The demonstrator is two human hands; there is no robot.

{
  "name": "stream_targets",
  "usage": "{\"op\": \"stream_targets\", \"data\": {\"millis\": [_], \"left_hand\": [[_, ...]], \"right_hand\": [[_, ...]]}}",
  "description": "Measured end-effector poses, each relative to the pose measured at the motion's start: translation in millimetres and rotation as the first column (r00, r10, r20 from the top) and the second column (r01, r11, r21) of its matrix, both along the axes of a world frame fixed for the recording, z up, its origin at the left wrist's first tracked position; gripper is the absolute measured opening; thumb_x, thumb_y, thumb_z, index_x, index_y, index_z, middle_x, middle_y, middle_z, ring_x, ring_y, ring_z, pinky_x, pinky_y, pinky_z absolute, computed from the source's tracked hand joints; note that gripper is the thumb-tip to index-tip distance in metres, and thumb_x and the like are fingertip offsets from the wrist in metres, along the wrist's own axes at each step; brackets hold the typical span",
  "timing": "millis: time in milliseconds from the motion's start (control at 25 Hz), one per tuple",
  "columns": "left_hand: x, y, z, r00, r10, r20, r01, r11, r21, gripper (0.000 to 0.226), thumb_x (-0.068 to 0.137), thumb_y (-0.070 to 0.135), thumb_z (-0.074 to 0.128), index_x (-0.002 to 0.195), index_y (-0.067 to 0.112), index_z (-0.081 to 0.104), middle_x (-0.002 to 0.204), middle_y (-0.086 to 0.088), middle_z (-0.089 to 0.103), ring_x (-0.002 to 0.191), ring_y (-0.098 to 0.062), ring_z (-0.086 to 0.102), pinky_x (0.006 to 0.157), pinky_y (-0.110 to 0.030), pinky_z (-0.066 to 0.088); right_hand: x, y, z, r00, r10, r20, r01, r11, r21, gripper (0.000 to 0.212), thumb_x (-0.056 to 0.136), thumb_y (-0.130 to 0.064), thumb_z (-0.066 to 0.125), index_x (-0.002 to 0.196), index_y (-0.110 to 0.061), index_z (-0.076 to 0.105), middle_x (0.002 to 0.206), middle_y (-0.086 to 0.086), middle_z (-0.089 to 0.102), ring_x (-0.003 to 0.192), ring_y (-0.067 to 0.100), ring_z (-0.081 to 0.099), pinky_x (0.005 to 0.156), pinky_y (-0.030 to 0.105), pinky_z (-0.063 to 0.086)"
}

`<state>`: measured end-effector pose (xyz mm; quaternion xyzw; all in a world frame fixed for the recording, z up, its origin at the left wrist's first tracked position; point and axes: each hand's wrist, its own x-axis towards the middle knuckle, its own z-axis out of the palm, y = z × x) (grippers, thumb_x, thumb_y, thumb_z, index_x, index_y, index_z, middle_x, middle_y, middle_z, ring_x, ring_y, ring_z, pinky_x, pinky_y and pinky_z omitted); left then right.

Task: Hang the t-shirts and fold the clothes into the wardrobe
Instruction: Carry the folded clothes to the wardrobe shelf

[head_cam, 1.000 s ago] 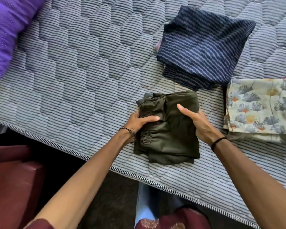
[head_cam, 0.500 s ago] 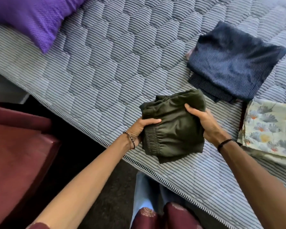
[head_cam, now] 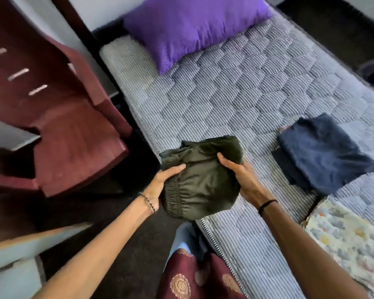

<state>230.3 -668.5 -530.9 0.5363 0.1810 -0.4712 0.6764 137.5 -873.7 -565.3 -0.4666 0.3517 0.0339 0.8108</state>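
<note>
Obs: folded olive-green garment [head_cam: 201,175], elastic waistband gathered at its near-left corner, is held between both hands over the near edge of the mattress [head_cam: 225,93]. Part of the bundle hangs past the edge above the dark floor. Whether its underside touches the bedding I cannot tell; it reads as carried rather than lying

Grip, left hand [head_cam: 162,184]: thumb across the top, fingers tucked under the waistband side, clamped on the bundle. Grip, right hand [head_cam: 240,175]: thumb on top, fingers curled under the far-right side, likewise gripping it. Judgement: a two-sided hold with support from beneath stops the folds sliding open; a one-handed pick would likely let the layers sag

Wrists: beaded bracelet [head_cam: 148,201] on the left, black band [head_cam: 267,205] on the right

Surroundings: a folded navy garment [head_cam: 324,154] lies on the mattress to the right, well apart from the hands. A folded floral cloth [head_cam: 350,244] sits just beside it, nearer the person. Both look finished, laid out singly so each can be taken in turn. At the head of the bed, a purple pillow [head_cam: 192,26]. To the left, beside the bed, a maroon chair [head_cam: 63,126]. At lower left, a pale panel [head_cam: 20,255]; cannot tell if it belongs to the wardrobe

Step in hand, as judged: folding of this piece is done, carrying it to the wardrobe comes next; wardrobe itself not identified in view
</note>
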Motion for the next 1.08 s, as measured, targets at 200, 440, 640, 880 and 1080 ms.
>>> {"op": "stream_targets", "data": {"millis": [200,440,640,880,1080], "left_hand": [[-22.7,57.2,49.8,0.971,0.231,-0.056,-0.233,0.972,-0.029,0.019,0.068,0.016,0.081,0.086,0.009,0.081,0.102,-0.013,0.075,0.088,-0.025,0.074,0.071,-0.031,0.06],[-52.3,116.3,97.6,0.89,0.454,-0.043,-0.455,0.889,-0.042,0.021,0.08,0.015,0.064,0.091,0.008,0.08,0.103,-0.013,0.075,0.087,-0.024,0.074,0.07,-0.032,0.061],[-90.6,177.0,135.6,0.788,0.616,0.01,-0.613,0.786,-0.078,0.036,0.083,0.015,0.062,0.117,0.007,0.068,0.115,-0.014,0.072,0.098,-0.025,0.072,0.075,-0.035,0.061],[-151.9,262.7,178.1,0.623,0.776,0.096,-0.765,0.631,-0.131,0.038,0.083,0.014,0.06,0.12,0.008,0.065,0.117,-0.012,0.071,0.101,-0.025,0.071,0.077,-0.036,0.061],[-196.8,323.6,199.5,0.44,0.876,0.198,-0.868,0.471,-0.155,0.042,0.081,0.013,0.061,0.122,0.01,0.065,0.118,-0.011,0.071,0.103,-0.025,0.07,0.08,-0.036,0.061]], "right_hand": [[30.3,41.6,57.2,0.976,0.216,0.032,-0.215,0.976,-0.033,0.012,0.093,-0.019,0.073,0.104,-0.016,0.077,0.104,0.004,0.079,0.098,0.018,0.076,0.079,0.026,0.061],[55.0,101.2,102.6,0.871,0.478,0.115,-0.471,0.878,-0.085,0.027,0.097,-0.022,0.069,0.122,-0.011,0.072,0.118,0.006,0.076,0.111,0.02,0.072,0.09,0.028,0.058],[57.6,169.5,139.1,0.775,0.607,0.174,-0.6,0.794,-0.095,0.028,0.098,-0.019,0.068,0.124,-0.008,0.071,0.119,0.006,0.075,0.112,0.02,0.071,0.094,0.029,0.058],[42.4,276.8,165.8,0.622,0.738,0.26,-0.74,0.663,-0.112,0.031,0.097,-0.019,0.07,0.125,-0.006,0.07,0.122,0.011,0.074,0.117,0.028,0.069,0.096,0.037,0.055],[23.8,358.7,192.4,0.477,0.824,0.306,-0.843,0.528,-0.107,0.035,0.097,-0.023,0.071,0.128,-0.006,0.067,0.124,0.012,0.072,0.117,0.029,0.069,0.104,0.046,0.053]]}}
